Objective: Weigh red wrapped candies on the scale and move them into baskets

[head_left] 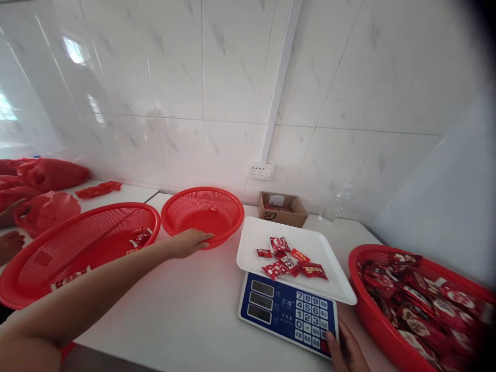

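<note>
My left hand (pixel 191 243) reaches across and grips the near rim of a round red plastic basket (pixel 182 199), its fingers over the edge. A small wrapped piece lies inside that basket. At the lower right, my right hand (pixel 346 349) holds the right edge of a blue and white digital scale (pixel 284 305), thumb on the keypad corner and fingers round the side. On the scale's white tray (pixel 329 253) lie several red wrapped snack packets (pixel 289 262). The scale's displays show no readable digits.
At right, a red basket (pixel 354 263) brims with wrapped snacks. A larger red basket (pixel 149 214) with a few packets stands left. Behind are a cardboard box (pixel 292 217) and clear plastic bottle (pixel 336 205). Another person's hand (pixel 11 245) is near red bags (pixel 50 209).
</note>
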`<state>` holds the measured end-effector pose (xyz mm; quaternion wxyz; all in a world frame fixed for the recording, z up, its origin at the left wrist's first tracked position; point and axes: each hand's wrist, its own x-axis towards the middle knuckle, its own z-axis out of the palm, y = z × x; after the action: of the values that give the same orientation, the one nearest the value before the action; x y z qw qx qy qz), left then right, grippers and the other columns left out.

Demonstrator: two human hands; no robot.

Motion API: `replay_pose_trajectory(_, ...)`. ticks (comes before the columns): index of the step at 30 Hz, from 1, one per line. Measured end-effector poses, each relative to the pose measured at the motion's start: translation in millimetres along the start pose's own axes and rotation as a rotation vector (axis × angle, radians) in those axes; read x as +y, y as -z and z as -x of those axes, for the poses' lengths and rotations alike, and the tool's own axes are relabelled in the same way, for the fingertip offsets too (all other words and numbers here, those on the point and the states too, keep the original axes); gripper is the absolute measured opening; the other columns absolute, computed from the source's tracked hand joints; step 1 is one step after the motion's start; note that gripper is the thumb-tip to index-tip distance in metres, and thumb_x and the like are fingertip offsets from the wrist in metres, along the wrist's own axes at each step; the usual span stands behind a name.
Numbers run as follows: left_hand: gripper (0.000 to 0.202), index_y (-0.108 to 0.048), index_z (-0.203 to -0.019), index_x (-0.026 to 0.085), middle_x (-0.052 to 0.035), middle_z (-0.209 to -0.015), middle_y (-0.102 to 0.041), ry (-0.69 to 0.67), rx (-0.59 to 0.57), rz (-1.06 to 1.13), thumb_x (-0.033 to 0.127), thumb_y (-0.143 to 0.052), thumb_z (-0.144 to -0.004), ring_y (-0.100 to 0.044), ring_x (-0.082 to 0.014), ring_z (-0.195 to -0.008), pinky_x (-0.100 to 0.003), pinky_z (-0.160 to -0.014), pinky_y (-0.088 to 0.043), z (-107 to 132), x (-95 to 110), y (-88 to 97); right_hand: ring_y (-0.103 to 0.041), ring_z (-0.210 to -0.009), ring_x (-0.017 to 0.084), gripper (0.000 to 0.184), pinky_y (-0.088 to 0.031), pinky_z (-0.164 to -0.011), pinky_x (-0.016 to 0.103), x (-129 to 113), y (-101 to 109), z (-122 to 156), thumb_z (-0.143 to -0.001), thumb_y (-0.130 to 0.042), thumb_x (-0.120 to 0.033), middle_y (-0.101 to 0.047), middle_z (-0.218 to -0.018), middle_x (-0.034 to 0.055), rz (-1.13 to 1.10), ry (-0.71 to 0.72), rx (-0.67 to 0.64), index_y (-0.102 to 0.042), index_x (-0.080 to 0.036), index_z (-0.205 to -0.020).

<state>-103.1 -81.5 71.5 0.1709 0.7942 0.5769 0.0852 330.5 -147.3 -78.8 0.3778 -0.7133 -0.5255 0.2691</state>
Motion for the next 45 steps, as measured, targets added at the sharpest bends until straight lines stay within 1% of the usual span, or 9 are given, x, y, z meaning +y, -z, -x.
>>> replay_pose_trajectory(8,0.066,-0.020,-0.141,0.025,-0.0078,-0.149,-0.020,-0.302,0.080,-0.027,0.059,-0.031,-0.086,-0.017,-0.0271,-0.135,-0.042,-0.108,-0.019,-52.8,87.8,-29.5,-0.051,-0.112,0.025,0.070,-0.040,-0.094,0.035,-17.7,-1.3,7.9,-0.072,-0.041,-0.066,-0.053,-0.126,0.0054,-0.106,-0.030,0.035,-0.042,-0.023,-0.127)
replay_pose_trajectory(12,0.081,-0.007,-0.143,0.023,-0.0128,-0.149,-0.018,-0.343,-0.036,-0.010,0.066,-0.034,-0.080,-0.027,-0.0324,-0.131,-0.045,-0.102,-0.029,-72.7,131.8,-52.7,-0.051,-0.112,0.024,0.069,-0.040,-0.094,0.035,-19.1,-2.1,8.6,-0.072,-0.043,-0.064,-0.053,-0.126,0.0057,-0.153,-0.009,0.023,-0.042,-0.022,-0.128)
replay_pose_trajectory(16,0.073,-0.016,-0.141,0.022,-0.0127,-0.142,-0.032,-0.349,0.050,-0.063,0.052,-0.045,-0.081,-0.038,-0.0324,-0.123,-0.045,-0.098,-0.034,-91.1,147.5,-68.0,-0.050,-0.114,0.023,0.066,-0.039,-0.095,0.035,-17.8,-1.8,9.9,-0.074,-0.044,-0.061,-0.052,-0.128,0.0042,-0.172,-0.008,0.019,-0.041,-0.024,-0.128)
replay_pose_trajectory(24,0.034,-0.053,-0.113,0.025,-0.0053,-0.115,-0.053,-0.384,0.167,-0.078,0.021,-0.045,-0.081,-0.056,-0.0210,-0.099,-0.031,-0.082,-0.046,-106.4,131.5,-68.9,-0.052,-0.111,0.024,0.062,-0.043,-0.092,0.035,-14.1,-1.9,7.8,-0.074,-0.047,-0.059,-0.056,-0.124,0.0035,-0.181,-0.007,0.046,-0.045,-0.024,-0.126)
replay_pose_trajectory(27,0.028,-0.055,-0.105,0.024,-0.0036,-0.105,-0.055,-0.346,0.221,-0.065,0.020,-0.047,-0.078,-0.061,-0.0165,-0.080,-0.027,-0.069,-0.048,-104.6,127.7,-68.0,-0.052,-0.112,0.023,0.062,-0.040,-0.096,0.036,-13.9,-1.9,7.4,-0.074,-0.046,-0.059,-0.054,-0.126,0.0026,-0.194,-0.003,0.032,-0.045,-0.025,-0.126)
replay_pose_trajectory(32,0.023,-0.053,-0.101,0.023,-0.0017,-0.103,-0.055,-0.243,0.364,-0.041,0.019,-0.045,-0.080,-0.060,-0.0136,-0.083,-0.022,-0.070,-0.047,-102.4,117.5,-46.4,-0.051,-0.113,0.024,0.063,-0.038,-0.098,0.038,-13.0,-0.2,6.9,-0.074,-0.046,-0.060,-0.054,-0.126,0.0036,-0.198,-0.007,0.031,-0.045,-0.025,-0.125)
replay_pose_trajectory(37,0.026,-0.049,-0.108,0.022,-0.0073,-0.111,-0.053,-0.036,0.477,-0.071,0.025,-0.035,-0.087,-0.060,-0.0189,-0.084,-0.029,-0.065,-0.047,-99.8,74.5,-8.6,-0.052,-0.111,0.024,0.064,-0.039,-0.097,0.038,-13.9,1.2,6.6,-0.072,-0.047,-0.061,-0.055,-0.124,0.0036,-0.210,-0.017,0.010,-0.045,-0.025,-0.125)
replay_pose_trajectory(41,0.035,-0.049,-0.115,0.020,-0.0145,-0.120,-0.052,0.074,0.426,-0.128,0.037,-0.039,-0.086,-0.057,-0.0318,-0.096,-0.042,-0.070,-0.048,-100.3,40.8,3.5,-0.052,-0.111,0.024,0.065,-0.040,-0.096,0.037,-13.4,0.3,6.4,-0.073,-0.046,-0.062,-0.054,-0.125,0.0034,-0.230,-0.029,0.003,-0.043,-0.025,-0.126)
replay_pose_trajectory(45,0.050,-0.044,-0.125,0.021,-0.0140,-0.140,-0.034,0.016,0.339,-0.172,0.047,-0.046,-0.082,-0.024,-0.0390,-0.130,-0.055,-0.098,-0.026,-105.8,48.3,-8.2,-0.052,-0.111,0.023,0.063,-0.040,-0.096,0.035,-12.3,-0.8,6.5,-0.073,-0.046,-0.060,-0.055,-0.125,0.0025,-0.230,-0.010,0.015,-0.044,-0.025,-0.126)
